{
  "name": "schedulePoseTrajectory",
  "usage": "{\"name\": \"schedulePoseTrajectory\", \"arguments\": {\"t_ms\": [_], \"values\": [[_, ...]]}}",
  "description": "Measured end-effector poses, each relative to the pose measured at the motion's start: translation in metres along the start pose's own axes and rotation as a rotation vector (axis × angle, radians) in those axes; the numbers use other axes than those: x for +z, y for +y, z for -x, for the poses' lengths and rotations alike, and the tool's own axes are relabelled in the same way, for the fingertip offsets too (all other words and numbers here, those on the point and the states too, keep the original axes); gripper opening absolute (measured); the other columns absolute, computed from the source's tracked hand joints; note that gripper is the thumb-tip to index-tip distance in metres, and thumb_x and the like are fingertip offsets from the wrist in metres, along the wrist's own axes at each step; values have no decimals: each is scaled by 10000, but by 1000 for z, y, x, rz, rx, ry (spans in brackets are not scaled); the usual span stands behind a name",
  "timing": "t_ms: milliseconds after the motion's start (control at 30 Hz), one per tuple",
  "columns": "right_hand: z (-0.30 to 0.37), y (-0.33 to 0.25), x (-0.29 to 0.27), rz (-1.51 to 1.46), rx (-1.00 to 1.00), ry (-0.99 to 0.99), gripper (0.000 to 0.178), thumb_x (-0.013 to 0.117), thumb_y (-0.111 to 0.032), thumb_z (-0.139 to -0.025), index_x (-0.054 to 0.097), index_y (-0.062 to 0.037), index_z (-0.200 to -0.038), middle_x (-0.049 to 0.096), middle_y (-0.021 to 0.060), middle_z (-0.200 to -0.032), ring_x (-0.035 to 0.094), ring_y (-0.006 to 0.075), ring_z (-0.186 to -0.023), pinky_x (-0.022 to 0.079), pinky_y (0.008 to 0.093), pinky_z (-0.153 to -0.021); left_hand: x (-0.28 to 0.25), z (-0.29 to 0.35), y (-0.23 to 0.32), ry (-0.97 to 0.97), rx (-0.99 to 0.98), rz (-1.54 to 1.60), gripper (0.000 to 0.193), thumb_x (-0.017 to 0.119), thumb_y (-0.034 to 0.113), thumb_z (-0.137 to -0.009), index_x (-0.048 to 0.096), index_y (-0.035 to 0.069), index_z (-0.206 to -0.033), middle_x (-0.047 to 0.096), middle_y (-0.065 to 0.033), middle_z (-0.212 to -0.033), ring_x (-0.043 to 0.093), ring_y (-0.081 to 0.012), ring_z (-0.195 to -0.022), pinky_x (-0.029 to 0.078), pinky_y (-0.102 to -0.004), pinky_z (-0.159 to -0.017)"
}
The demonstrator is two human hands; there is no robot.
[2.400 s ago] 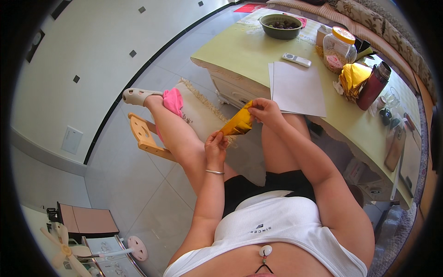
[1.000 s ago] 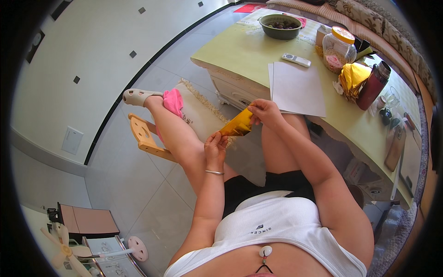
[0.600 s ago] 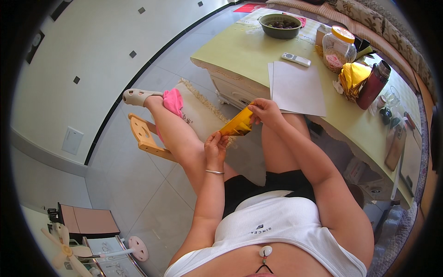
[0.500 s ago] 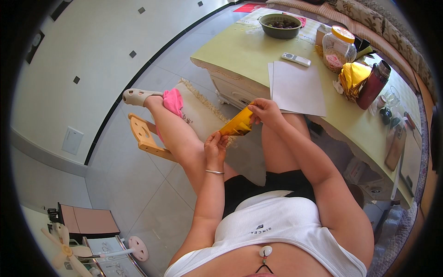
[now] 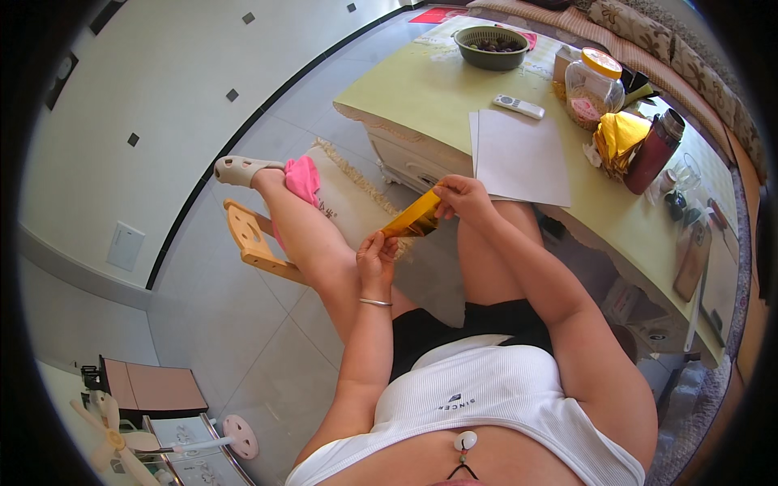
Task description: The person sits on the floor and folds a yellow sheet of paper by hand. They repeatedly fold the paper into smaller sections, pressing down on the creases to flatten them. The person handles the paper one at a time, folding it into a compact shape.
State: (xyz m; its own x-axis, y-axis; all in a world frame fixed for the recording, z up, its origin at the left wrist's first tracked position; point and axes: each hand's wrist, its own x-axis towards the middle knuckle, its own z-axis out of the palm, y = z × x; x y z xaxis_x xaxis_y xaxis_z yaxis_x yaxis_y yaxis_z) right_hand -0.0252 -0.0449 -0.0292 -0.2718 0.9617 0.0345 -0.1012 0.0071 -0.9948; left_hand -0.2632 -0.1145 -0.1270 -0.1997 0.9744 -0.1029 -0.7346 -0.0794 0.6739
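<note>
A shiny gold foil sheet (image 5: 414,217), folded into a strip, is stretched at a slant between my two hands above my lap. At its lower left end, my left hand (image 5: 377,257) pinches it between thumb and fingers. My right hand (image 5: 462,197) grips the upper right end close to the table's near edge. Both hands are closed, and part of the foil is covered by the fingers. A stack of white paper sheets (image 5: 523,158) lies on the table beyond my right hand.
On the pale green table (image 5: 413,85) stand a basket of dark fruit (image 5: 492,58), a remote (image 5: 519,106), a lidded jar (image 5: 594,87), more gold foil (image 5: 622,136), a maroon flask (image 5: 653,152) and a phone (image 5: 692,263). A wooden stool (image 5: 251,235) is beside my left leg.
The foil has turned slightly between my fingers, so a smoother upper band and a darker lower fold show now. Both hands stay in nearly the same place.
</note>
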Motion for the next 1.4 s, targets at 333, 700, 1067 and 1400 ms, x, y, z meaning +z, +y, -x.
{"name": "schedulePoseTrajectory", "arguments": {"t_ms": [333,700,1067,1400], "values": [[0,-1,1,14,10,9,153,606,-121,-988,662,21,-992,673,50,-803,681,117,-627,509,234,-506,-5,-2,-1,-14,9,1,99,660,90,-953,658,10,-1010,721,-128,-940,714,-200,-777,617,-299,-718],[-3,4,-1,19,9,10,151,606,-116,-987,662,25,-991,677,53,-805,688,123,-637,516,236,-519,1,0,1,-13,11,35,93,634,97,-972,653,21,-1023,717,-121,-920,714,-201,-771,617,-297,-722],[-3,3,-2,33,24,-1,159,601,-128,-994,659,20,-990,675,52,-795,690,119,-639,519,235,-520,-3,-1,0,-3,29,31,53,641,92,-966,638,46,-992,713,-105,-890,715,-204,-751,621,-305,-699],[1,-4,0,43,39,-3,153,604,-123,-990,666,14,-960,667,42,-772,693,120,-624,515,231,-511,-4,-1,1,-3,28,43,56,653,84,-955,636,40,-986,710,-116,-887,711,-214,-747,615,-304,-716]]}}
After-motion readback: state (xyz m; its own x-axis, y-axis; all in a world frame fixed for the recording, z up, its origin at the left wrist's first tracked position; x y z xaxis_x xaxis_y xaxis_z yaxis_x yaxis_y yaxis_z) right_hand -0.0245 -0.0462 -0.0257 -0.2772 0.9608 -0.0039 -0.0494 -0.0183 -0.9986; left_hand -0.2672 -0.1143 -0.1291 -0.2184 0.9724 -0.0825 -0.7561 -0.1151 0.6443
